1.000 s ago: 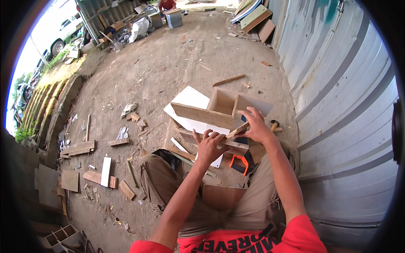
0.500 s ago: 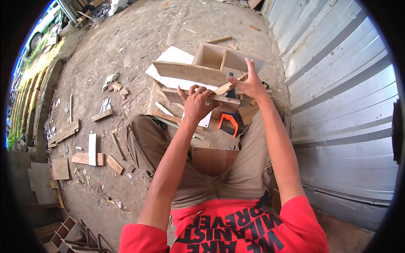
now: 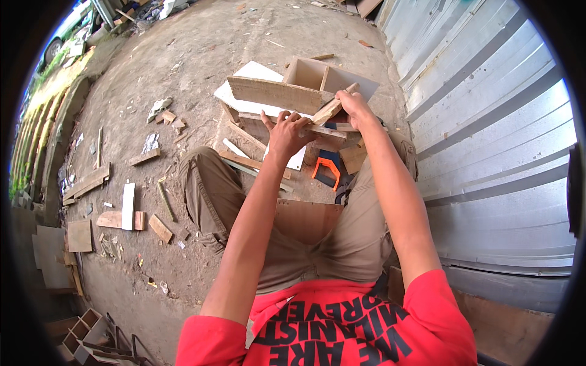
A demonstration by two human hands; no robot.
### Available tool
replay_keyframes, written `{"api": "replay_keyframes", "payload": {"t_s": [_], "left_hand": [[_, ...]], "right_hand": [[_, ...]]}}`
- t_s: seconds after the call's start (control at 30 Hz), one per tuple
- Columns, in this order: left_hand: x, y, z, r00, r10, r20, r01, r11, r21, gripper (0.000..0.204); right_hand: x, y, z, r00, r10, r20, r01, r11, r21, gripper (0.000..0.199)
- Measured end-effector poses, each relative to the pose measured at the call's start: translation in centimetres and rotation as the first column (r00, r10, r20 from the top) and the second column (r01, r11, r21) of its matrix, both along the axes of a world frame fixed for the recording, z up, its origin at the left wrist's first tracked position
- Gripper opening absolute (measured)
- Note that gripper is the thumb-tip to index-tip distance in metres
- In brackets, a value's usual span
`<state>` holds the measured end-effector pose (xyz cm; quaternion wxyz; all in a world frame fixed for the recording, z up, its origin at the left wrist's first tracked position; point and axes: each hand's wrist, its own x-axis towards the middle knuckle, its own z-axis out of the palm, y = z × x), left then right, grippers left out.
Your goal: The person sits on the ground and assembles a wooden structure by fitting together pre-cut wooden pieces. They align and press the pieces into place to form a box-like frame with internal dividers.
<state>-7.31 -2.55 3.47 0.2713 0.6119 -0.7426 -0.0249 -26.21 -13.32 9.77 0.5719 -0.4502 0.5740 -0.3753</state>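
My right hand (image 3: pixel 356 111) is closed round the upper end of a short wooden strip (image 3: pixel 328 112), which slants down toward my left hand. My left hand (image 3: pixel 285 135) rests its bent fingers over the edge of a narrow wooden board (image 3: pixel 253 121), close to the strip's lower end. Just beyond stands a wooden box (image 3: pixel 306 74) with open compartments and a long rough plank (image 3: pixel 274 93) along its near side. A handsaw with an orange-and-black handle (image 3: pixel 326 169) lies under the board, between my knees; its blade is mostly hidden.
White panels (image 3: pixel 259 71) lie beneath and behind the box. Scrap wood, including a white strip (image 3: pixel 128 206), litters the ground at left. A corrugated metal wall (image 3: pixel 488 140) runs along my right. A brown board (image 3: pixel 306 221) sits between my thighs.
My right hand has gone from spread fingers to a closed grip on the wooden strip, whose upper end is now raised. My left hand stays on the board.
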Motion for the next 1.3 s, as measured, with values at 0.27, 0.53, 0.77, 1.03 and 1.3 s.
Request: {"api": "replay_keyframes", "payload": {"t_s": [0.27, 0.53, 0.77, 1.03, 1.3], "left_hand": [[0.4, 0.1, -0.6, 0.999, -0.044, -0.017, 0.044, 0.998, -0.034, 0.047], [0.4, 0.5, -0.2, 0.999, -0.006, -0.048, 0.005, 1.000, -0.022, 0.048], [0.3, 0.1, 0.0, 0.998, -0.017, -0.053, 0.014, 0.999, -0.045, 0.051], [0.3, 0.3, 0.0, 0.999, -0.006, -0.054, 0.005, 1.000, -0.029, 0.053], [0.4, 0.2, -0.1, 0.994, -0.022, -0.106, 0.017, 0.999, -0.042, 0.050]], "right_hand": [[-2.4, -0.3, 4.2, 0.963, 0.159, -0.219, -0.159, 0.987, 0.018, 0.050], [-1.8, -3.2, 6.6, 0.939, 0.173, -0.298, -0.171, 0.985, 0.034, 0.056], [-1.4, -7.0, 5.9, 0.927, 0.214, -0.307, -0.217, 0.976, 0.027, 0.049], [0.2, -7.9, 6.8, 0.891, 0.279, -0.358, -0.280, 0.959, 0.051, 0.048], [-0.2, -7.9, 4.6, 0.879, 0.244, -0.410, -0.270, 0.963, -0.004, 0.049]]}}
